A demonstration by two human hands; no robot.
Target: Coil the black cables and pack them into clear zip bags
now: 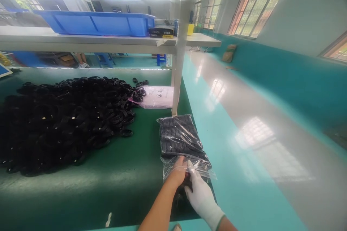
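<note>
A clear plastic zip bag (180, 135), packed with rows of thin black items, lies at the right edge of the green table. Both hands are at its near end, where loose film and a zip strip show. My left hand (179, 171), bare, is closed on the film, its fingertips partly hidden. In a white glove, my right hand (199, 189) pinches the bag's edge just beside it. Something dark, partly covered by the hands, lies under them; I cannot make out what it is.
A large heap of black coiled cables (67, 122) covers the table's left side. Behind the bag, a pale pink printed bag (158, 97) lies by an upright post (178, 61). The shelf above carries a blue bin (97, 23) and a black box (161, 32).
</note>
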